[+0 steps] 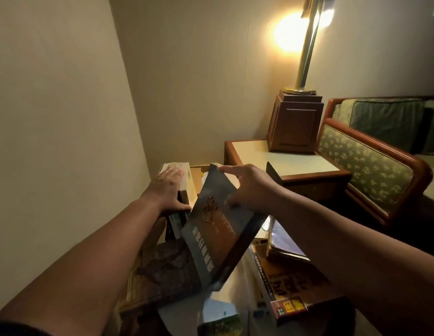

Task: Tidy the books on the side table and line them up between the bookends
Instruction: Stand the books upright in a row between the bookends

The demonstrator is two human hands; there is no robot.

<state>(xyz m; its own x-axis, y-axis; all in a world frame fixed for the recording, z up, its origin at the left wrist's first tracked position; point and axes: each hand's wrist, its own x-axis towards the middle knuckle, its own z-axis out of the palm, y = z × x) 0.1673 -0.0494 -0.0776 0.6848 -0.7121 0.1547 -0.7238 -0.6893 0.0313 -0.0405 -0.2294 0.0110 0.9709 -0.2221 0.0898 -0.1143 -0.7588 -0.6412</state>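
Note:
My right hand [247, 187] grips a dark grey and brown book [218, 229] by its upper right edge and holds it tilted above the side table. My left hand [167, 190] rests flat on top of a few upright books [184, 180] near the wall, fingers straight and thumb against their near side. A dark bookend [272, 172] stands to the right, behind my right hand. Loose books lie below: a dark patterned one [167, 270] on the left, an orange one [288, 284] on the right, a purple one [283, 238] above it.
A second side table [254, 151] with a pale top carries a wooden lamp base [294, 122] and brass lamp pole [308, 44]. An armchair [371, 166] with green patterned upholstery stands on the right. The wall [65, 117] runs close along the left.

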